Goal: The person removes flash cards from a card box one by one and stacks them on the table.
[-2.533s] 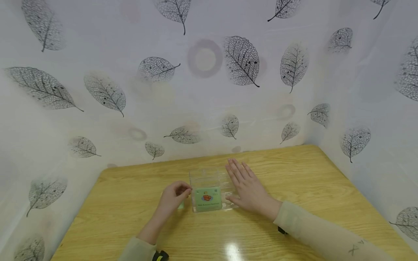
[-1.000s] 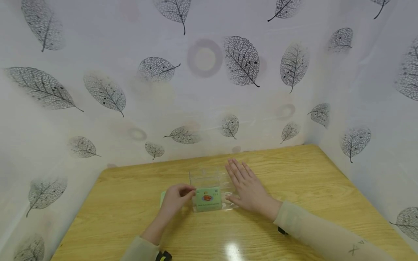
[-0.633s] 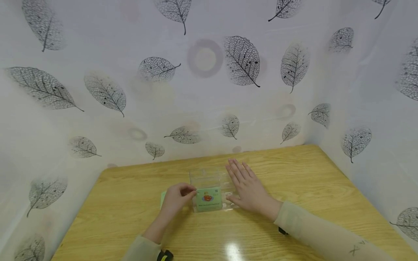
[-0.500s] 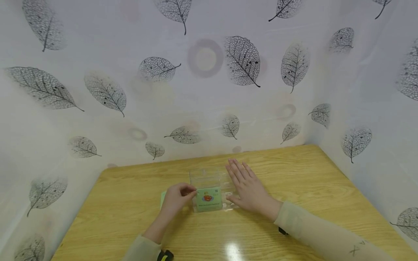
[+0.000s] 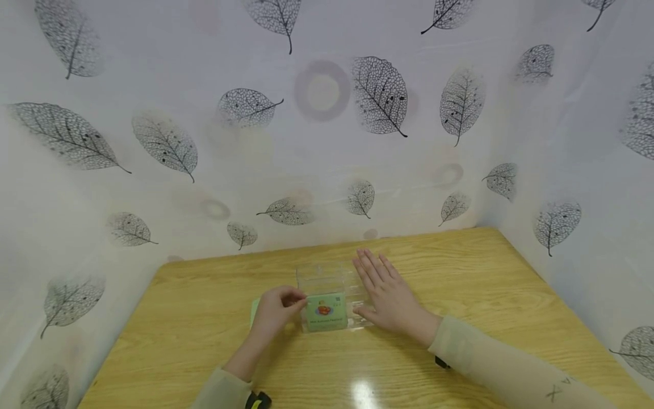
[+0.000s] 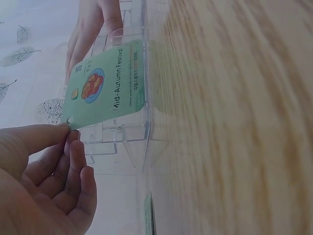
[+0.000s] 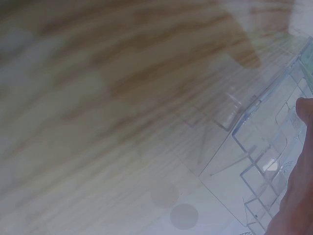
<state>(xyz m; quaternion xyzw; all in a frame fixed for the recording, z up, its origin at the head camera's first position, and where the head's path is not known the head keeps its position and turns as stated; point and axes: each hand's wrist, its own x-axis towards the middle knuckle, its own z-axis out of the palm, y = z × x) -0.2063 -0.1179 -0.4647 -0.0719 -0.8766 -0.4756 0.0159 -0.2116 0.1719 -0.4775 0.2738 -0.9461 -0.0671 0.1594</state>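
Note:
A green card (image 5: 327,313) printed "Mid-Autumn Festival", with a picture of food on a plate, lies in a clear plastic box (image 5: 321,272) on the table. In the left wrist view my left hand (image 6: 44,176) pinches the card (image 6: 102,93) between thumb and index finger at its corner, near a small punched hole. The other fingers curl loosely below. My right hand (image 5: 390,295) lies flat with straight fingers over the box's right side. In the right wrist view its thumb (image 7: 304,110) is over the clear plastic compartments (image 7: 264,161).
Another green card or stack (image 5: 254,311) lies on the wooden table (image 5: 194,329) just left of the box, partly hidden by my left hand. A pale curtain (image 5: 317,159) with leaf prints stands behind the table and along its sides.
My left hand has moved slightly right from beside the box and now pinches the card's corner, uncovering green at its left. Over the last second little differs. My right hand stays in place.

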